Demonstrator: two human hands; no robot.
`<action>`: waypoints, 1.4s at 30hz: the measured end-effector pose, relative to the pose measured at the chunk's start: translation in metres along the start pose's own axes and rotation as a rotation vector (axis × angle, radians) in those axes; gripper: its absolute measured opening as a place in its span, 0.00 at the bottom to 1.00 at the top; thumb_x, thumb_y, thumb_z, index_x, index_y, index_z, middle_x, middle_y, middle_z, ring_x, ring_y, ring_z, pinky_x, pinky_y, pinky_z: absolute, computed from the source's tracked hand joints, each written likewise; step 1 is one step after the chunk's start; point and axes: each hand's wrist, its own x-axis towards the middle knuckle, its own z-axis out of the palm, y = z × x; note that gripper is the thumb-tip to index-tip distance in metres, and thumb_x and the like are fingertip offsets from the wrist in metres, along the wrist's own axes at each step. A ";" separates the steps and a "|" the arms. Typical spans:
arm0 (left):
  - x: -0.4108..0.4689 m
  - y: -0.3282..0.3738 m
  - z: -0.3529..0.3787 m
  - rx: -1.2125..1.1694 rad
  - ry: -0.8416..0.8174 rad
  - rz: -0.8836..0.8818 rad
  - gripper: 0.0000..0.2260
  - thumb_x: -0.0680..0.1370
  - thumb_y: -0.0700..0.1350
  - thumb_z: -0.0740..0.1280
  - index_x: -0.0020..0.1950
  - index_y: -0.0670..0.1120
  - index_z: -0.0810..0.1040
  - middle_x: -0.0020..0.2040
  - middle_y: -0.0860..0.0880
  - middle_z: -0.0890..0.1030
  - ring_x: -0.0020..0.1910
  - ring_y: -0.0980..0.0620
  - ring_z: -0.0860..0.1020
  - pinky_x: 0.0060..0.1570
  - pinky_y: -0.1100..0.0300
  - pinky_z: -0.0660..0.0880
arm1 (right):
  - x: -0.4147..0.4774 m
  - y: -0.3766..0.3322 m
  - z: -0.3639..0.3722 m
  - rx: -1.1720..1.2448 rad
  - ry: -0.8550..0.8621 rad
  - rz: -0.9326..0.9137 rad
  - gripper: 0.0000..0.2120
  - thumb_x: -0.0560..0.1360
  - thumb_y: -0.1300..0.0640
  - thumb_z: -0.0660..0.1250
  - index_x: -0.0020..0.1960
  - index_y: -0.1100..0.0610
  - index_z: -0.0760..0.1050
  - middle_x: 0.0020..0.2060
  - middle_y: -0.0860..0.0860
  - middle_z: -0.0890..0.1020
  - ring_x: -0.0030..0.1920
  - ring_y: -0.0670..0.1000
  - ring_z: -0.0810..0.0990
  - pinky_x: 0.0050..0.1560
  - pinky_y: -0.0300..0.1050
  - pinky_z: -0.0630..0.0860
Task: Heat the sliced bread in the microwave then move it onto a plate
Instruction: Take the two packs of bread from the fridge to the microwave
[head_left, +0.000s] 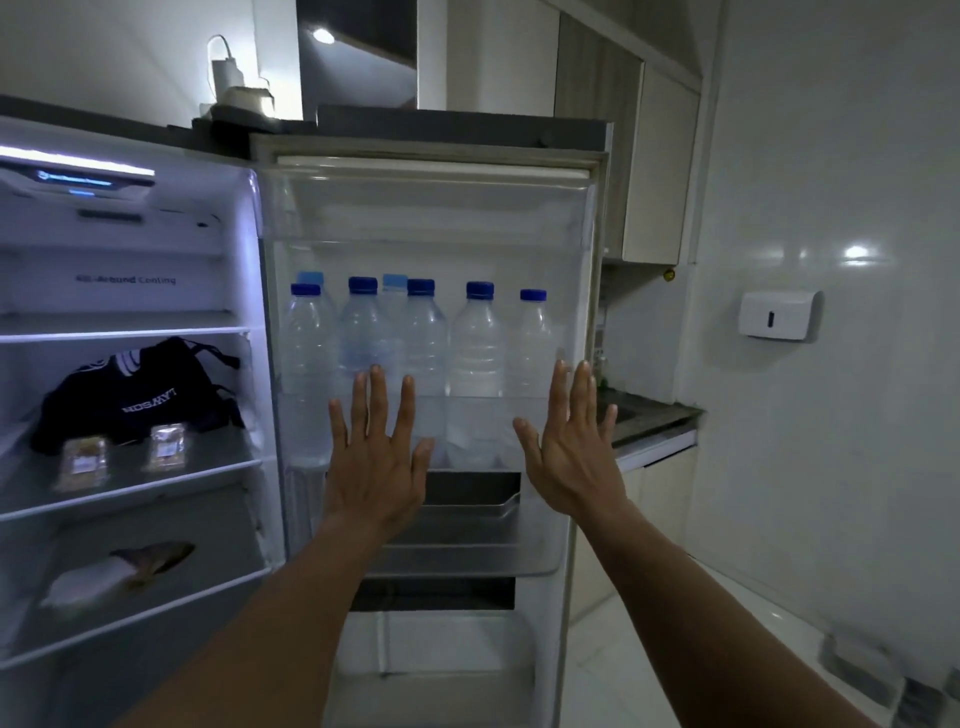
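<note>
Both sets of fingers (378, 400) are straight and spread, holding nothing; the left hand (376, 467) and right hand (571, 457) are raised before the door shelf (483, 421) of water bottles (475, 343). Left of the left fingers, two clear packets (83, 460) lie on a fridge shelf (208, 467) near a dark bag (130, 395); whether they hold sliced bread, I cannot tell.

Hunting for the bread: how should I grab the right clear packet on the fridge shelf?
Pinch the packet across its side edges, coming from the front: it sits near the shelf edge, free on both sides, with a dark bag close behind. Contents too blurred to tell.
</note>
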 end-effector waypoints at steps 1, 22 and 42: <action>0.002 0.001 0.003 0.012 -0.005 -0.003 0.33 0.81 0.59 0.49 0.81 0.45 0.44 0.80 0.38 0.40 0.79 0.39 0.42 0.75 0.35 0.46 | 0.003 0.003 0.002 -0.004 -0.011 0.014 0.39 0.82 0.34 0.45 0.76 0.48 0.22 0.76 0.51 0.25 0.77 0.53 0.28 0.73 0.58 0.29; 0.032 0.028 0.047 0.126 0.034 -0.035 0.32 0.80 0.58 0.53 0.81 0.46 0.52 0.80 0.38 0.45 0.79 0.38 0.45 0.74 0.33 0.48 | 0.065 0.042 0.020 0.091 -0.200 0.049 0.37 0.85 0.45 0.49 0.77 0.54 0.24 0.77 0.54 0.27 0.77 0.56 0.29 0.76 0.62 0.35; 0.030 0.033 0.030 0.101 0.002 -0.050 0.30 0.82 0.59 0.44 0.81 0.48 0.48 0.80 0.39 0.45 0.79 0.39 0.44 0.74 0.33 0.45 | 0.046 0.031 0.006 0.075 -0.079 -0.024 0.38 0.84 0.46 0.53 0.80 0.52 0.29 0.79 0.57 0.34 0.79 0.57 0.32 0.76 0.62 0.35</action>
